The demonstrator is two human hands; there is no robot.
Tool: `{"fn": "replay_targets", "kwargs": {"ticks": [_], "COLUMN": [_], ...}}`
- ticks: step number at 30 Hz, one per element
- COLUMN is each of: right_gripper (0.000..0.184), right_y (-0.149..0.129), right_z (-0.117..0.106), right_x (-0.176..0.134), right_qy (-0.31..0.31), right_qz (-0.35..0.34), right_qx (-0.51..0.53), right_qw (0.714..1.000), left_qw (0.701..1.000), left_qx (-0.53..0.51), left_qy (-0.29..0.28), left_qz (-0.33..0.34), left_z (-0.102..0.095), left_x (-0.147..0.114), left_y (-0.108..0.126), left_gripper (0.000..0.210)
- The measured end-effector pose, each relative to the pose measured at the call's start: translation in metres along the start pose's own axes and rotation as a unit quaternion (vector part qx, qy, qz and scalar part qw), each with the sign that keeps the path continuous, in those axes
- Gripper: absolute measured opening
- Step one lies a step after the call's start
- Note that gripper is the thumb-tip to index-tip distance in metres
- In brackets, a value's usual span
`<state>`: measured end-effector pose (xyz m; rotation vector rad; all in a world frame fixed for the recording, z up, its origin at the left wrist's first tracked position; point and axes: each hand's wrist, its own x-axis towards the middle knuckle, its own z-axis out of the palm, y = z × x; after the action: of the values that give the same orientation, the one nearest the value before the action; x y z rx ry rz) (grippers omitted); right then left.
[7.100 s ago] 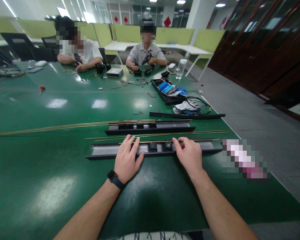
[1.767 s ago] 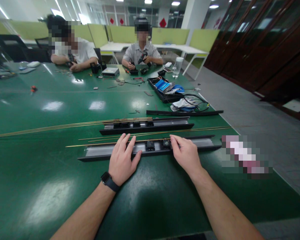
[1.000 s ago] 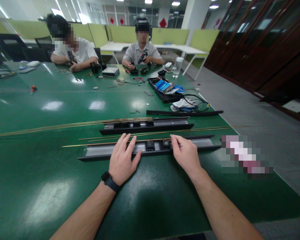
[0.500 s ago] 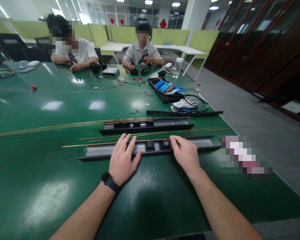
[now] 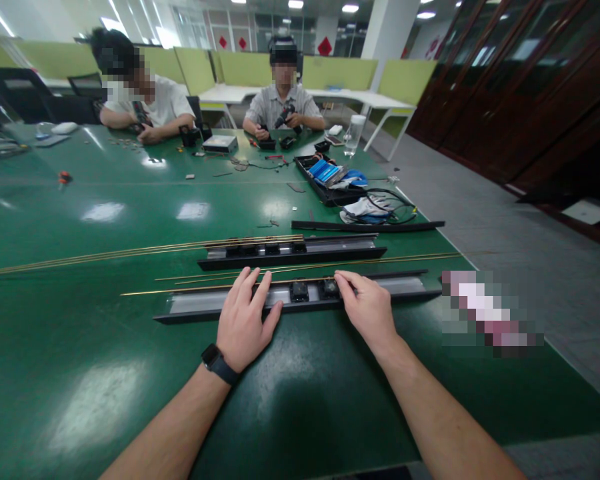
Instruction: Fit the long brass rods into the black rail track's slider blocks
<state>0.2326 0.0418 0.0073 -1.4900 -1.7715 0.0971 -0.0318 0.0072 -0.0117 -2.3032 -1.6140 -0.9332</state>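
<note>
A long black channel (image 5: 195, 305) with a pale inner floor lies crosswise in front of me, with small black blocks (image 5: 299, 290) set inside it. My left hand (image 5: 244, 327) rests over the channel, its fingers spread and its thumb near the front wall. A thin brass-coloured rod (image 5: 180, 291) runs along the channel, passing by my left fingers. The thumb and fingertips of my right hand (image 5: 370, 303) pinch this rod near its right end, above a black block. Part of the channel is hidden under both hands.
Behind lies a second black channel (image 5: 340, 245) with several long rods (image 5: 130, 252) across it. More rods (image 5: 405, 260) lie between the channels. Farther back are a black strip (image 5: 370, 226), gloves (image 5: 367, 209) and a black tray (image 5: 325, 193). Two people work across the table.
My right fingertips have shifted slightly left along the channel, still pinching the rod. The left hand stays in place. The whole view has drifted a little.
</note>
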Motion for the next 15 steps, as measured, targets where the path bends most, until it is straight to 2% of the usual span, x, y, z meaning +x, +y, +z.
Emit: {"fn": "replay_targets", "kwargs": {"ticks": [15], "right_gripper": [0.031], "right_y": [0.0073], "right_z": [-0.0028], "right_x": [0.0034], "right_qy": [0.018], "right_qz": [0.017], "right_qx": [-0.057], "right_qw": [0.998], "left_qw": [1.000], "left_qx": [0.000], "left_qy": [0.002], "left_qz": [0.001], "left_z": [0.0009], "left_x": [0.0000], "left_y": [-0.0009], "left_gripper": [0.062]}}
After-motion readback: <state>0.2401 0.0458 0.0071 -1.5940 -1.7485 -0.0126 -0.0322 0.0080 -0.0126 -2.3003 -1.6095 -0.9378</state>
